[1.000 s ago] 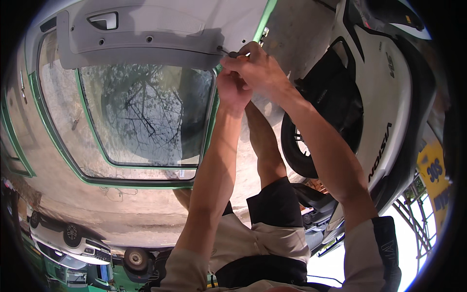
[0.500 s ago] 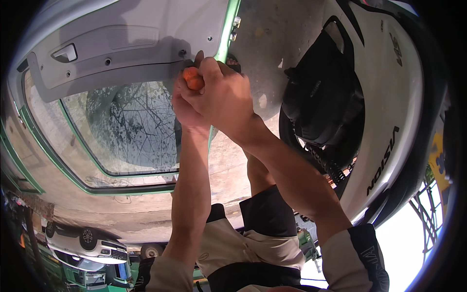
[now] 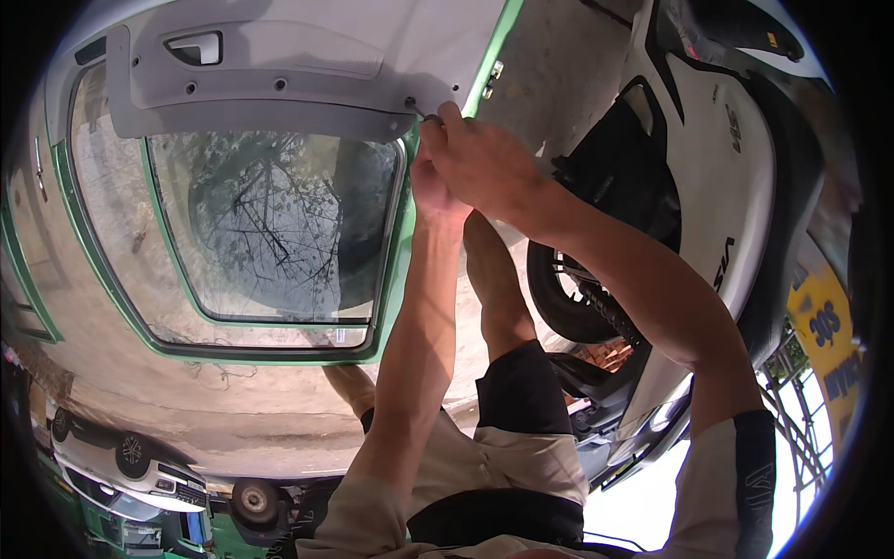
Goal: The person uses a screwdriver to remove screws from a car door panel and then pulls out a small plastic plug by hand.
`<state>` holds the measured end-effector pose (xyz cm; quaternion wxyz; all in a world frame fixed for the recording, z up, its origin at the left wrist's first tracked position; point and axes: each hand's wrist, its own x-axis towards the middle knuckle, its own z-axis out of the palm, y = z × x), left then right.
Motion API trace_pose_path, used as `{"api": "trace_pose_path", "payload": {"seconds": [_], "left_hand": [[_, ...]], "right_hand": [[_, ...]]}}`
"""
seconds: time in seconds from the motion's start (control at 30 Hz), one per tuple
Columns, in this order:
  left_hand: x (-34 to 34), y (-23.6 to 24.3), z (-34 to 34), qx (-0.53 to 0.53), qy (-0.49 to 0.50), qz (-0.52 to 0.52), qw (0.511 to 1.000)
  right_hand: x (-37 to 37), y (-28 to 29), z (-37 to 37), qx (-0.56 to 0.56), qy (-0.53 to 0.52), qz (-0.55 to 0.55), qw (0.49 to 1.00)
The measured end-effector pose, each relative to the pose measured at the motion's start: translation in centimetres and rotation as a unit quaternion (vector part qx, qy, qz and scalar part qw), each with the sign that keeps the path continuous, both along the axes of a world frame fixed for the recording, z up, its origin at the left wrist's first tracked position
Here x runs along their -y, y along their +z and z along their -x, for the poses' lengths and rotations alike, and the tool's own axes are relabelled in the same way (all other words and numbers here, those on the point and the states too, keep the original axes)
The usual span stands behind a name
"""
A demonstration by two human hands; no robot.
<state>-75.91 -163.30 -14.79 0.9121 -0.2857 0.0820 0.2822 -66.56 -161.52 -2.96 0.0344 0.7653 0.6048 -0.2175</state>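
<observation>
Both my hands are closed together at the edge of a grey door trim panel [image 3: 335,93]. My right hand [image 3: 489,163] lies over my left hand [image 3: 433,186] and hides most of its fingers. From between them a thin metal screwdriver shaft [image 3: 420,110] points up and left to a dark fastener hole [image 3: 410,102] in the panel. The screwdriver's handle is covered by my fingers. Whether the tip sits inside the hole is too small to tell. Smaller fasteners [image 3: 280,85] dot the panel. Below it is the green-framed door window [image 3: 270,233].
A recessed pull handle [image 3: 196,47] sits at the panel's left. Hinges [image 3: 492,79] stick out from the door's green edge. Close on my right stands a white and black motorbike [image 3: 717,186] with its wheel [image 3: 568,298] near my leg. A white car [image 3: 135,466] is parked beyond.
The orange screwdriver handle, visible before, is now hidden in my hands, and the shaft shows at the hole. In the picture, my hands and the door have shifted right.
</observation>
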Motion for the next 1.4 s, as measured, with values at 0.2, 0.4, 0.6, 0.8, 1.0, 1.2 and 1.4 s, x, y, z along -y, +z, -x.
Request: {"api": "trace_pose_path", "payload": {"seconds": [0.2,0.4,0.6,0.8,1.0,1.2,1.4], "left_hand": [[-3.2,3.8,-2.0,-0.203,-0.19,-0.018,0.96],[-4.2,3.3,-2.3,-0.189,-0.16,-0.014,0.969],[-2.7,3.3,-2.2,-0.189,-0.13,0.008,0.973],[-3.4,-1.7,-0.8,0.096,-0.056,-0.056,0.992],[-4.6,1.9,-0.9,-0.236,-0.167,-0.03,0.957],[-4.0,0.0,-0.2,-0.066,-0.118,-0.046,0.99],[-4.6,2.8,-1.8,-0.249,-0.189,-0.056,0.948]], "right_hand": [[-3.0,-0.5,-3.5,-0.103,-0.354,0.047,0.928],[-4.1,1.0,-2.7,-0.035,-0.266,0.155,0.951],[-1.6,0.0,-2.3,0.042,0.083,0.123,0.988],[-0.9,-1.0,-1.5,-0.012,-0.05,0.089,0.995],[-3.3,1.2,-1.6,0.049,0.051,0.055,0.996],[-4.8,0.1,-2.8,-0.287,-0.442,0.208,0.824],[-1.8,0.5,-3.6,0.1,0.074,0.073,0.989]]}}
